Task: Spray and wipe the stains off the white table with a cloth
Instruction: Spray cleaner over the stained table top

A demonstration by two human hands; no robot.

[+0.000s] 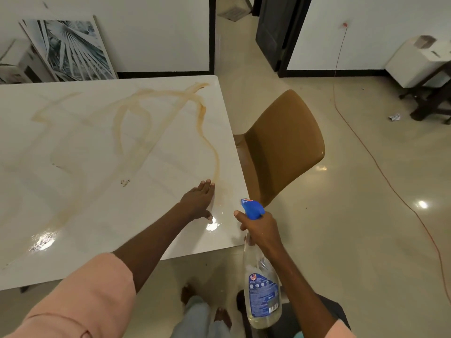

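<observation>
The white table (102, 215) has a smooth, glossy top streaked with dull brown stains (207, 132). The spray bottle (261, 284) is clear plastic with a blue plastic head; the chair (285, 142) near the tabletop's right edge is smooth tan plastic.

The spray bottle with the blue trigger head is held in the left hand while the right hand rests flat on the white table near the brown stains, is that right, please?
Not quite: the hands are swapped. In the head view the right hand grips the spray bottle, and the left hand rests flat on the white table near the brown stains.
</observation>
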